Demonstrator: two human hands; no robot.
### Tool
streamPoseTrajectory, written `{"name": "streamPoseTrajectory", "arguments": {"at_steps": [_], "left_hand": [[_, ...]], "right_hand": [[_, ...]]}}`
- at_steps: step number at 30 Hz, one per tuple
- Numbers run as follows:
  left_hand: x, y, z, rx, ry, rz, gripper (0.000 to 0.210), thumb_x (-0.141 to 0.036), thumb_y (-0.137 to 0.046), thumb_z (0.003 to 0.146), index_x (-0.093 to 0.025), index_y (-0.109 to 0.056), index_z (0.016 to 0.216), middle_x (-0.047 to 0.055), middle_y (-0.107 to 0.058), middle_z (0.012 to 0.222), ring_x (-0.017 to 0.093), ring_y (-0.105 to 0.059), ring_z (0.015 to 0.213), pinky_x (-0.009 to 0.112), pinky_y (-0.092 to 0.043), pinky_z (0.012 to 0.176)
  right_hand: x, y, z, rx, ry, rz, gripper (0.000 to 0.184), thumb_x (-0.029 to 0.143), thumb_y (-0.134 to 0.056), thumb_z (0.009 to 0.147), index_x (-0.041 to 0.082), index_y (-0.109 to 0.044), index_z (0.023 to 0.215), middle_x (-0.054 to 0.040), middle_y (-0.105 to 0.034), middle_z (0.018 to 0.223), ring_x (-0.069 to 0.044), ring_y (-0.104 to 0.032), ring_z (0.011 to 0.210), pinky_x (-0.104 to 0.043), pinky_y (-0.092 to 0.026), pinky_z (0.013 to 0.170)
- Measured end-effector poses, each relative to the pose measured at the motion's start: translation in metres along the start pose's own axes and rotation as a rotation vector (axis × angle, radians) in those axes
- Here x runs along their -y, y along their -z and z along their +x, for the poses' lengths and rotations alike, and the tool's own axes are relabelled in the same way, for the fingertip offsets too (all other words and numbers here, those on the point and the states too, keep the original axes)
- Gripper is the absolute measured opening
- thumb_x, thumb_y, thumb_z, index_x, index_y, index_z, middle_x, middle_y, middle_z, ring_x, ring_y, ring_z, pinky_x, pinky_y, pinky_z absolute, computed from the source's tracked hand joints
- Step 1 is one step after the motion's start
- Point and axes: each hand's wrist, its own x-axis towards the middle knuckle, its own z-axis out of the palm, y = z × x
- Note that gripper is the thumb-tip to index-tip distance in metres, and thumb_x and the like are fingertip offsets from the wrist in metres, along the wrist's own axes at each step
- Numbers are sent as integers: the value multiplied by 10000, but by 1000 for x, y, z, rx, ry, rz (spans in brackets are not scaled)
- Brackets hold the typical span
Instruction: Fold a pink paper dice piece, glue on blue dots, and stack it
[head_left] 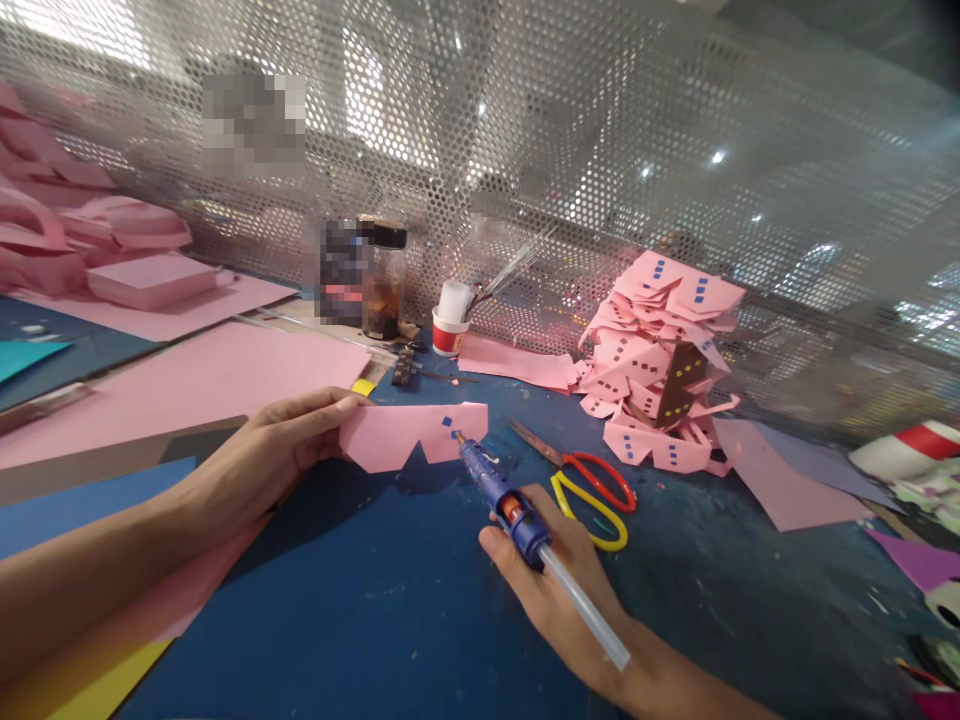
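A pink paper cutout [382,436] with a notched lower edge is pinched at its left end by my left hand [289,440]. Two small blue squares [447,422] show near its right end. Wrapped in my right hand [559,590] is a blue glue gun [491,482], its nozzle at the lower blue square; I cannot tell whether it touches. A clear glue stick [589,610] sticks out of the gun's back. Just beyond my right hand lie scissors [600,480] with one red and one yellow handle loop.
A heap of pink cutouts [645,350] with coloured squares stands at the back right. A paper cup [450,332], a glass jar [385,285] and pink strips [517,362] line the perforated metal screen [525,130]. Pink sheets [225,370] cover the left side.
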Motion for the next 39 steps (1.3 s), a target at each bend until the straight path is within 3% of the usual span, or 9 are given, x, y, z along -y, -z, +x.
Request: {"name": "streamPoseTrajectory", "arguments": {"at_steps": [7, 16, 39], "left_hand": [[0, 3, -1, 31, 34, -13, 278, -438, -730, 825, -183, -712, 934, 62, -699, 839, 211, -660, 778, 280, -568, 665], [-2, -1, -1, 11, -4, -26, 258, -414, -745, 819, -166, -704, 878, 23, -651, 781, 144, -614, 714, 205, -543, 640], [1, 3, 0, 11, 23, -64, 248, -400, -762, 806, -175, -722, 903, 33, -674, 803, 157, -637, 726, 222, -552, 650]], "right_hand": [[2, 1, 1, 3, -3, 1, 174, 388, -528, 978, 221, -510, 933, 46, -535, 651, -108, -512, 524, -228, -389, 499], [2, 1, 0, -8, -11, 18, 191, 392, -541, 965, 216, -511, 897, 46, -513, 641, -108, -496, 525, -222, -379, 482], [4, 2, 0, 7, -23, -2, 190, 388, -561, 942, 198, -570, 935, -22, -653, 740, -156, -636, 645, -234, -455, 524]]}}
